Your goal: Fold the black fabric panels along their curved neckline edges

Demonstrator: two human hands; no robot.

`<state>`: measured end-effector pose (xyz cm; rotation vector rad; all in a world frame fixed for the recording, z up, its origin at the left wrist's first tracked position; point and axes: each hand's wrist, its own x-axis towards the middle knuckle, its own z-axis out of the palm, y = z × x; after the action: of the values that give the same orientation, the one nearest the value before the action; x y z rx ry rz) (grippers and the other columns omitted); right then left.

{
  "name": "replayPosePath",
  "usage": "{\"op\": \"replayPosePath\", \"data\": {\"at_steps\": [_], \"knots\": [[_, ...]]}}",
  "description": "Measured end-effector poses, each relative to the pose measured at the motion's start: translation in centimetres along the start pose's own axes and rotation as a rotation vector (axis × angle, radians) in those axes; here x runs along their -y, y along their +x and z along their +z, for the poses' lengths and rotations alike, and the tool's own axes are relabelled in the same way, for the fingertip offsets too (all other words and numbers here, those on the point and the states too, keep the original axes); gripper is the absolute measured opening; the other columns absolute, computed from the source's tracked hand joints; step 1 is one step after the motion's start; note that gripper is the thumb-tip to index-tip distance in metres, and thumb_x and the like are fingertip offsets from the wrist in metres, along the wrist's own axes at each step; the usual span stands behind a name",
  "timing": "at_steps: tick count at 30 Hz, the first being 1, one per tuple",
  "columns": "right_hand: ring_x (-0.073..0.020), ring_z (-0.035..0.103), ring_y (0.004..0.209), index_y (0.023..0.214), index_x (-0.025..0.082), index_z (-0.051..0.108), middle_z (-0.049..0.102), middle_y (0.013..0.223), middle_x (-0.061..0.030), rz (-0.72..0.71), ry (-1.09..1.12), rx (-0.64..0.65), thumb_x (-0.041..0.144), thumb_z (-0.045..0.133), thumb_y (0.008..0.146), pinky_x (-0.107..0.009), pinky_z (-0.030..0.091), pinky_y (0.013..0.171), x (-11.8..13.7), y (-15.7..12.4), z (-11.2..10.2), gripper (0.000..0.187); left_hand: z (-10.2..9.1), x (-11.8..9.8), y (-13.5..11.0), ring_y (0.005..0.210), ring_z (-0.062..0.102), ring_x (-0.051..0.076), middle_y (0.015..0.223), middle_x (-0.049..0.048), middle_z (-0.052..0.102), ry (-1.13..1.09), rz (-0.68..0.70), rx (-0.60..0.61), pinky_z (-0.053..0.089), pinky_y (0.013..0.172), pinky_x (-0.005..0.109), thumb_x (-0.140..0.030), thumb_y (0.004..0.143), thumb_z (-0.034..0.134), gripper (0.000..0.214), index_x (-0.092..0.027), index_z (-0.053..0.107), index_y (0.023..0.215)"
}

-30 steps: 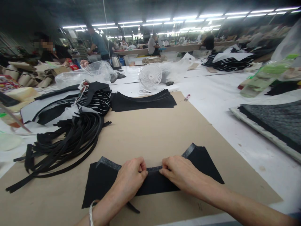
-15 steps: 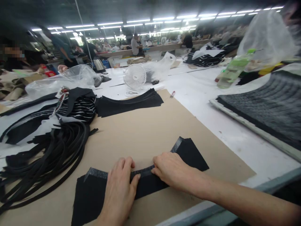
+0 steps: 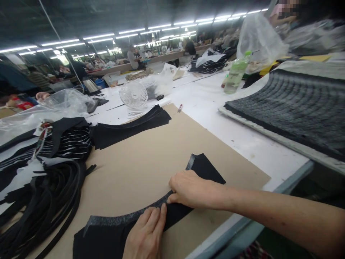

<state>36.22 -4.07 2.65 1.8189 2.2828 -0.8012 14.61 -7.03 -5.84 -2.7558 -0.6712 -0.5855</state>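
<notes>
A curved black fabric piece lies on brown paper, a greyish, shiny band along its concave far edge. My left hand rests on its middle with fingers stretched out flat, fingertips by the band. Just right of those fingertips, my right hand pinches the edge of the piece between thumb and curled fingers. The right end of the piece sticks out beyond the right hand. Part of the band is hidden under the fingers.
Beyond lies a stack of black pieces, with small red-handled snips nearby. Coiled black strips are at left. A white fan and a green-topped bottle stand farther back. Overlapping black pieces cover a board at right.
My left hand has slid down toward me and its fingers now lie flat, uncovering more of the grey band. My right hand still pinches the edge. The view has turned right.
</notes>
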Motion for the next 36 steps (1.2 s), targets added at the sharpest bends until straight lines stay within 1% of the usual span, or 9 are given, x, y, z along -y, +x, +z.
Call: {"op": "replayPosePath", "data": {"at_steps": [3,6,9,15,22,26,29,33,36], "knots": [[-0.0248,0.066,0.079,0.082,0.015,0.073,0.071,0.078,-0.0103,-0.022,0.040,0.048,0.049,0.065,0.079,-0.026,0.040,0.058,-2.3,-0.2,-1.1,0.035,0.2,-0.1,-0.3,0.098,0.059,0.018,0.105,0.0068,0.065,0.047,0.000,0.006,0.049,0.088,0.024,-0.002,0.084,0.033,0.046,-0.009,0.056,0.123],[-0.0188,0.064,0.077,0.082,0.019,0.072,0.071,0.078,-0.0044,-0.043,0.074,0.081,0.041,0.064,0.080,-0.024,0.036,0.057,-4.3,-0.3,-2.2,0.024,0.4,-0.2,-0.4,0.096,0.058,0.016,0.102,0.0050,0.064,0.054,-0.010,0.043,0.047,0.088,0.024,-0.001,0.084,0.034,0.049,-0.010,0.053,0.128],[-0.0164,0.062,0.075,0.081,0.020,0.071,0.070,0.078,-0.0025,-0.034,0.087,0.081,0.037,0.062,0.081,-0.023,0.035,0.057,-5.3,-0.3,-2.4,0.019,0.6,-0.2,-0.3,0.091,0.058,0.015,0.098,0.0038,0.062,0.056,-0.004,0.052,0.046,0.087,0.025,0.002,0.083,0.034,0.053,-0.012,0.051,0.132],[-0.0193,0.063,0.074,0.082,0.020,0.072,0.070,0.080,-0.0053,0.032,0.063,0.038,0.034,0.059,0.079,-0.025,0.032,0.054,-5.2,-0.2,-1.4,0.019,1.0,-0.7,-0.4,0.090,0.056,0.016,0.097,0.0031,0.059,0.058,-0.054,0.063,0.043,0.087,0.029,0.001,0.085,0.034,0.053,-0.016,0.049,0.133],[-0.0218,0.065,0.074,0.082,0.017,0.073,0.071,0.076,-0.0092,0.024,0.005,-0.012,0.031,0.057,0.081,-0.026,0.035,0.055,-4.9,-0.4,-1.1,0.021,1.7,-0.9,-0.8,0.090,0.056,0.017,0.095,0.0031,0.059,0.057,-0.091,0.049,0.042,0.083,0.031,-0.001,0.087,0.034,0.056,-0.020,0.042,0.139],[-0.0242,0.067,0.076,0.083,0.016,0.073,0.071,0.077,-0.0113,0.008,-0.030,-0.050,0.030,0.057,0.083,-0.027,0.038,0.058,-4.8,-0.5,-0.7,0.022,1.8,-0.8,-0.9,0.087,0.057,0.018,0.096,0.0048,0.061,0.086,-0.079,0.065,0.043,0.080,0.031,-0.003,0.088,0.034,0.051,-0.019,0.047,0.135],[-0.0263,0.068,0.077,0.084,0.014,0.073,0.071,0.076,-0.0129,0.010,-0.051,-0.070,0.030,0.057,0.084,-0.028,0.040,0.059,-4.6,-0.7,-0.5,0.022,1.8,-0.6,-0.7,0.091,0.058,0.018,0.105,0.0055,0.064,0.098,-0.075,0.053,0.042,0.080,0.031,-0.003,0.087,0.033,0.049,-0.020,0.052,0.128],[-0.0285,0.069,0.077,0.085,0.013,0.072,0.071,0.077,-0.0147,0.039,-0.067,-0.110,0.033,0.060,0.085,-0.030,0.042,0.062,-4.7,-0.8,-0.3,0.023,1.4,0.0,0.2,0.099,0.057,0.017,0.111,0.0062,0.065,0.089,0.044,0.034,0.042,0.086,0.029,-0.004,0.087,0.033,0.043,-0.016,0.056,0.122],[-0.0292,0.068,0.079,0.089,0.013,0.070,0.071,0.080,-0.0143,0.060,-0.054,-0.150,0.041,0.062,0.084,-0.032,0.042,0.065,-5.2,-0.9,0.0,0.029,1.1,-0.1,1.4,0.092,0.058,0.016,0.101,0.0058,0.066,0.083,0.098,0.071,0.043,0.082,0.027,-0.005,0.088,0.036,0.039,-0.012,0.057,0.119]]}}
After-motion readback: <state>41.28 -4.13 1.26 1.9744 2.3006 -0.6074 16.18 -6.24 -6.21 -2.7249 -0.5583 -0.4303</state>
